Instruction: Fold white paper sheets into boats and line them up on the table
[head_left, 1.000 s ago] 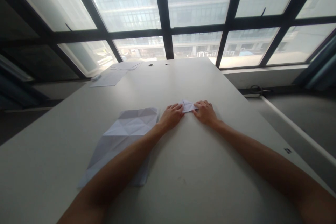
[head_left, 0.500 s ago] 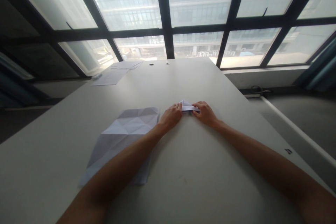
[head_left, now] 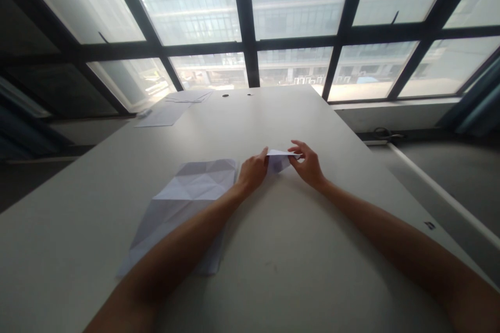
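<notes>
no text, label, brand, number or sign can be read. a small dark mark [head_left: 429,225] stands on the table [head_left: 332,270] near its right edge; too small and blurred to make out as letter, figure or symbol. folded paper [head_left: 278,154] and creased sheet [head_left: 195,182]: nothing legible on either. papers [head_left: 160,116] at the far left: too distant to judge. building [head_left: 297,0] outside: hazy, any lettering illegible.
</notes>
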Motion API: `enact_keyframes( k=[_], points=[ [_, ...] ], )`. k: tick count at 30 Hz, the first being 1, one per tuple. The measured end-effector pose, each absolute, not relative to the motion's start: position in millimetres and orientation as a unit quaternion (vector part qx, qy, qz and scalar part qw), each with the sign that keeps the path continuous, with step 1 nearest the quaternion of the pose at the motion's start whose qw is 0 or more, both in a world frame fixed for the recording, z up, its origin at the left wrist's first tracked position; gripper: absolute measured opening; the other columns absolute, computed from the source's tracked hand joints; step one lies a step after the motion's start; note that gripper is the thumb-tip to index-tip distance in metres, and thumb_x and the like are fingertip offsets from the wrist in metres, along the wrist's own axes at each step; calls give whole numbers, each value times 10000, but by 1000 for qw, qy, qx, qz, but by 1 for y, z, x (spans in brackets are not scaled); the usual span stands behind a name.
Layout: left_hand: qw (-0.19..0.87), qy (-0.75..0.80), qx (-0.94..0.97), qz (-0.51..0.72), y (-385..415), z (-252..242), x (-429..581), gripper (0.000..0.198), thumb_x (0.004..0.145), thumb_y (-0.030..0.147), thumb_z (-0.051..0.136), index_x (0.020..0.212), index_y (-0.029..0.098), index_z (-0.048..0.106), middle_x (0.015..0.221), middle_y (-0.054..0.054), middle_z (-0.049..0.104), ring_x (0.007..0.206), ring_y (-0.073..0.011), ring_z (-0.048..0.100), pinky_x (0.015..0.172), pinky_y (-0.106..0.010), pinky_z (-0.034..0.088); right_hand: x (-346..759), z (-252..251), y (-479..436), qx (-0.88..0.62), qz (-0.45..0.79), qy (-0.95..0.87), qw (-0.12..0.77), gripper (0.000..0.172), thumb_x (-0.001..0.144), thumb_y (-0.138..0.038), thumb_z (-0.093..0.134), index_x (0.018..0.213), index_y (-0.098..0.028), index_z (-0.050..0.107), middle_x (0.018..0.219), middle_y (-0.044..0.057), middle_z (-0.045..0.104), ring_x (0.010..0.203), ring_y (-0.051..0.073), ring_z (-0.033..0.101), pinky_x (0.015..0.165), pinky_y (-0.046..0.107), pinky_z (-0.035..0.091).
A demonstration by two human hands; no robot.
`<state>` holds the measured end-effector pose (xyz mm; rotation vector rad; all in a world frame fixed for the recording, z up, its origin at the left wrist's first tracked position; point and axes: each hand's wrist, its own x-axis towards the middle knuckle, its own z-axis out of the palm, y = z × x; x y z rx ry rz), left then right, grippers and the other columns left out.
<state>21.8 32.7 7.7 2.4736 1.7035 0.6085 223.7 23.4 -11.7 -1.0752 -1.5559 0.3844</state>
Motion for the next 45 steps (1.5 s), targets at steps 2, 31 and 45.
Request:
enact_keyframes(
  k=[2,31,45],
  points=[
    [90,537,797,261,33,5,24,478,1045,324,318,1491,189,429,1153,-159,720,1014,-282,705,901,-382,509,225,-11,24,-457,174,-654,577,417,821,-283,644,1229,-207,601,1015,69,734,849,206,674,710,340,555],
    [192,475,819,259,45,-5,19,487,967,367,429,1360,133,596,1394,-94,592,1345,-234,504,1135,-356,363,231,-18,26,-465,127,-832,275,469,867,-87,444,1224,-240,706,1385,29,599,1345,205,504,1161,392,355],
    [62,421,902,70,35,-10,19,774,962,619,360,1587,197,186,1639,-88,194,1524,-256,134,1222,-434,101,228,-21,21,-469,86,-859,188,562,970,-303,441,1514,-171,390,1557,123,382,1463,256,318,1191,513,234]
  ],
)
